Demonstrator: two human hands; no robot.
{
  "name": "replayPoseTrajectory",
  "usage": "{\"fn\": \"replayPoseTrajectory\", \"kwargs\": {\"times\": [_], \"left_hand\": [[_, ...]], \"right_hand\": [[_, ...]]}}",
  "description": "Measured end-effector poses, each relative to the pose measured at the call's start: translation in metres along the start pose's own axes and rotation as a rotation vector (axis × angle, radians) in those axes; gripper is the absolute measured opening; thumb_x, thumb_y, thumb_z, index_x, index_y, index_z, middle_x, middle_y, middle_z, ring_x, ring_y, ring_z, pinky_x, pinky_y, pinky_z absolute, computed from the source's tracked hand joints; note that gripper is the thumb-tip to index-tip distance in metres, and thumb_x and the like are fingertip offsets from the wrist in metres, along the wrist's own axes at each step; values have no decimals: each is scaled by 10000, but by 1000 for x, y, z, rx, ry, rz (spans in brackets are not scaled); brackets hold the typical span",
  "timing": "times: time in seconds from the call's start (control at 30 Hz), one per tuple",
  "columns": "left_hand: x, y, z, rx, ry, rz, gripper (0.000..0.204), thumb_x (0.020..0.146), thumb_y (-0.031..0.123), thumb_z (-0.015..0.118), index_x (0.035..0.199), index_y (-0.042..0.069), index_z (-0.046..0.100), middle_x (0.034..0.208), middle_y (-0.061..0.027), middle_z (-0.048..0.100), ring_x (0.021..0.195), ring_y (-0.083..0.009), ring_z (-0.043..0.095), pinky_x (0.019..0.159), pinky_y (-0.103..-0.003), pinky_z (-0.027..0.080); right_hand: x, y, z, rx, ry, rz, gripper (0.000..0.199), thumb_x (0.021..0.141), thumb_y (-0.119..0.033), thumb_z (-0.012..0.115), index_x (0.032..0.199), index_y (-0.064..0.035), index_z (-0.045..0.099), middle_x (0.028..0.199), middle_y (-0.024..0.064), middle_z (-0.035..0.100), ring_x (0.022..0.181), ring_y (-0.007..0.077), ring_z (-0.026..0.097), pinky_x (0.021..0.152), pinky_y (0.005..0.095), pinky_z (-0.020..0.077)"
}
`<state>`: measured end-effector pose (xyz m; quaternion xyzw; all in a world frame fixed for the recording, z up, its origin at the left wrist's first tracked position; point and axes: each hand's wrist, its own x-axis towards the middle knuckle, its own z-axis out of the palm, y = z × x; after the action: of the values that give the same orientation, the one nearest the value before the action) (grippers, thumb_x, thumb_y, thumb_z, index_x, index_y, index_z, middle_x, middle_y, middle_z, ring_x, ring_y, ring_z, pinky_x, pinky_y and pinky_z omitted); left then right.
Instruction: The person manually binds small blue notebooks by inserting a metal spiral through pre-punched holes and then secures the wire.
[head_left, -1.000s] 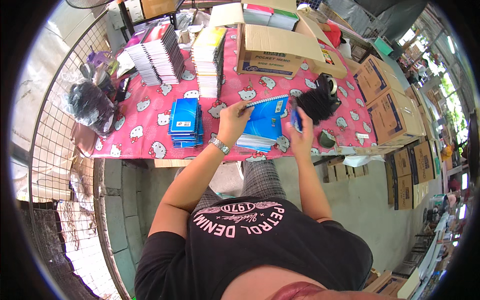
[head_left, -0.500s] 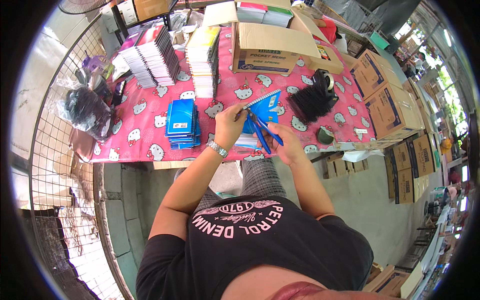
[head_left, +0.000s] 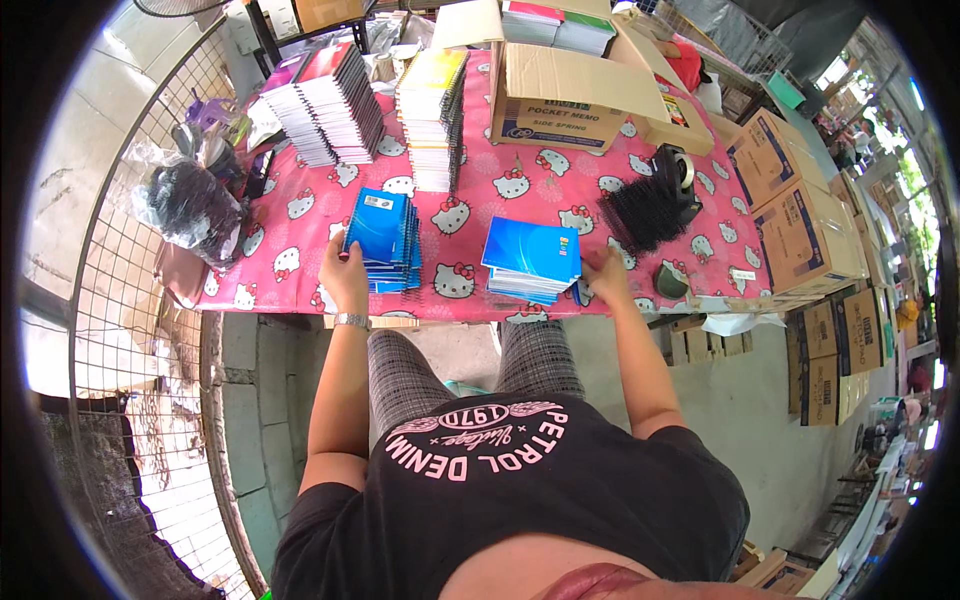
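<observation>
At the left stack of blue spiral notebooks point(head_left: 392, 275), my left hand point(head_left: 346, 275) closes on the near left edge of the top notebook point(head_left: 376, 226), which lies slightly askew with its back label up. My right hand point(head_left: 607, 277) is at the right side of a second stack of blue notebooks point(head_left: 530, 250), whose top one lies flat. Part of a blue plier handle point(head_left: 582, 292) shows by the right fingers; the stack and the hand hide the rest of the pliers.
Behind stand tall stacks of red and purple point(head_left: 325, 110) and yellow point(head_left: 432, 115) notebooks. An open carton point(head_left: 555, 95) is at the back. Black spiral coils point(head_left: 640, 215) lie right, beside a tape dispenser point(head_left: 678, 180) and a dark green cup-like object point(head_left: 671, 279). Cartons point(head_left: 800, 235) are piled beyond the table.
The notebook held up at the pliers is no longer raised between my hands. My left hand has moved left to the left stack; my right hand has lowered beside the right stack.
</observation>
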<state>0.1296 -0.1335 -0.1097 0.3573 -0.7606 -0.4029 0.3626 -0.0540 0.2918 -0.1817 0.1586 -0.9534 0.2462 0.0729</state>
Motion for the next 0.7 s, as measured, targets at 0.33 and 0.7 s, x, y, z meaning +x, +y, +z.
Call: {"fn": "replayPoseTrajectory", "kwargs": {"times": [0.33,0.7], "left_hand": [[-11,33,20,400,71,452,262,805,144,692,1058,80,707,1085,-112,679,1040,-324,568,937,-445,432],[-110,137,95,278,-822,1329,214,828,138,622,1036,96,653,1016,-42,641,954,-233,608,838,-370,506]], "right_hand": [[80,56,-3,-562,-1,-25,260,793,-181,717,1019,-69,655,1029,157,618,974,343,624,819,430,535],[73,7,-64,6,225,-102,393,799,-19,633,1182,-102,659,1131,165,511,915,317,613,787,396,529]]}}
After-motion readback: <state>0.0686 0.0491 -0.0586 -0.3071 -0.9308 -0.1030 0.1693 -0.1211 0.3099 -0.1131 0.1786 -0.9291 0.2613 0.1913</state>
